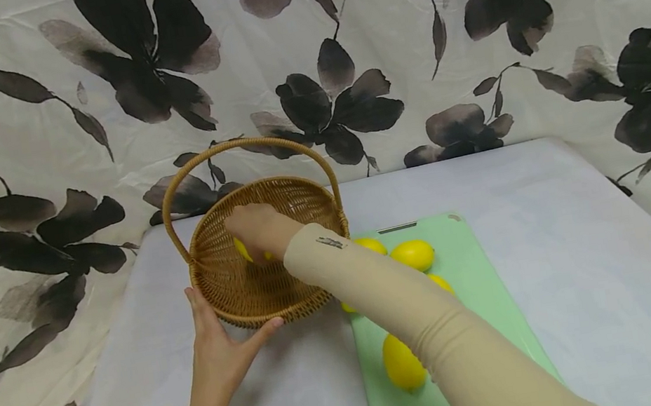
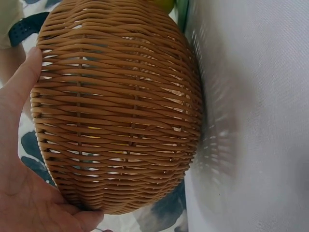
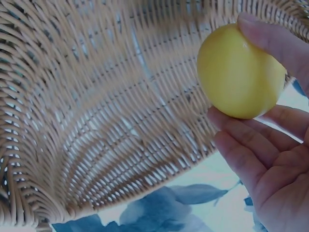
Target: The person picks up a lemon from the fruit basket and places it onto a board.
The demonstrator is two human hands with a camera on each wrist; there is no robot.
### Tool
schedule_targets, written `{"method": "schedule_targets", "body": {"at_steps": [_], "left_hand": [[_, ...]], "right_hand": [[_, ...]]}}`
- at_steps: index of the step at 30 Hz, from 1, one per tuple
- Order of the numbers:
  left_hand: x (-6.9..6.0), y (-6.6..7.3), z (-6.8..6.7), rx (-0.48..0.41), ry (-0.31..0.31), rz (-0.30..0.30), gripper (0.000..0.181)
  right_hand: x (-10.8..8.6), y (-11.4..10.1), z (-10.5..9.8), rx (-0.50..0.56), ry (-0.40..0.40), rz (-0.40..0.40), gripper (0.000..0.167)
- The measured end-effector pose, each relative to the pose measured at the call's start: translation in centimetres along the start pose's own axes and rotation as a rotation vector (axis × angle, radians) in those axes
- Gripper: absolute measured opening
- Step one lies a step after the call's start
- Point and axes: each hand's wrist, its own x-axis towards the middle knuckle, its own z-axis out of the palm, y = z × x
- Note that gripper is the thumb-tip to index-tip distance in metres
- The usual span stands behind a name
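A brown wicker basket (image 1: 231, 292) with a tall arched handle (image 1: 239, 143) stands on the left half of the table. My right hand (image 1: 262, 231) is inside its rim and pinches a yellow lemon (image 3: 236, 72) between thumb and fingers, held off the woven wall in the right wrist view. My left hand (image 1: 218, 355) grips the basket's near left side, thumb along the front rim and fingers round the left side. In the left wrist view the basket's outer weave (image 2: 116, 106) fills the space before that hand, and yellow shows faintly through gaps.
Right of the basket lies a pale green cutting board (image 1: 480, 292). Several lemons rest on it, among them one at the back (image 1: 413, 256) and one nearer (image 1: 404, 364); my right sleeve (image 1: 420, 316) crosses above and partly hides others. A floral cloth (image 1: 408, 76) hangs behind the white-covered table (image 1: 596, 259).
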Motion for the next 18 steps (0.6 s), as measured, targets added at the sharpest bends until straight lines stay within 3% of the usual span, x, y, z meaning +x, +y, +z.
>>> {"method": "schedule_targets", "body": {"at_steps": [7,18], "left_hand": [[0.0,0.1,-0.1,0.001,-0.007,-0.003,0.136],[0.1,0.5,-0.1,0.015,-0.022,-0.012,0.136]], "right_hand": [[-0.4,0.9,-0.8,0.101,0.024,0.042,0.062],[-2.1,3.3,-0.5,0.219,0.068,0.073,0.053]]}}
